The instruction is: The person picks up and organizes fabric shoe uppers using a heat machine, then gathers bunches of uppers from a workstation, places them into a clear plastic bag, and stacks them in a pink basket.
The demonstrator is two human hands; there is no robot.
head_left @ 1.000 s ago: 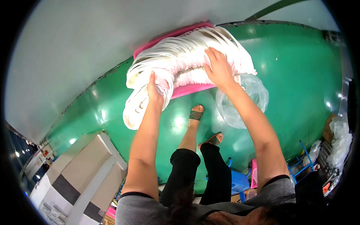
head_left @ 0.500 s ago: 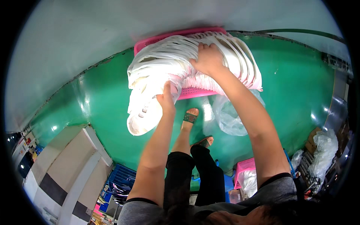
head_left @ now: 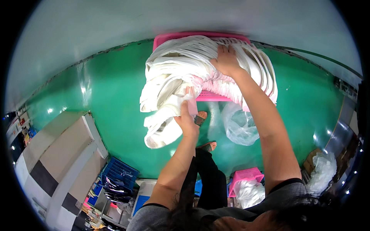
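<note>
A long row of nested white pieces [head_left: 181, 57] with pink edges, looking like shoe uppers, fills a pink basket [head_left: 165, 37]. The row's left end curves toward me and hangs over the basket's front. My left hand [head_left: 187, 122] is closed on a bunch of white pieces [head_left: 165, 129] at this near end, its thumb on top; the fingers underneath are hidden. My right hand [head_left: 227, 61] lies on top of the row, right of the middle, with its fingers apart. Pink edges show between the two hands.
A clear plastic bag [head_left: 241, 125] lies on the green floor [head_left: 111, 96] in front of the basket. A grey wall [head_left: 115, 27] runs behind it. Near me stand a smaller pink basket [head_left: 248, 174] with white contents and a blue crate [head_left: 121, 171]. A box-shaped white unit [head_left: 65, 146] stands left.
The view has shifted, so the basket appears farther right. My left hand has drawn its bunch toward me, opening a gap from the row. My right hand stays on the row.
</note>
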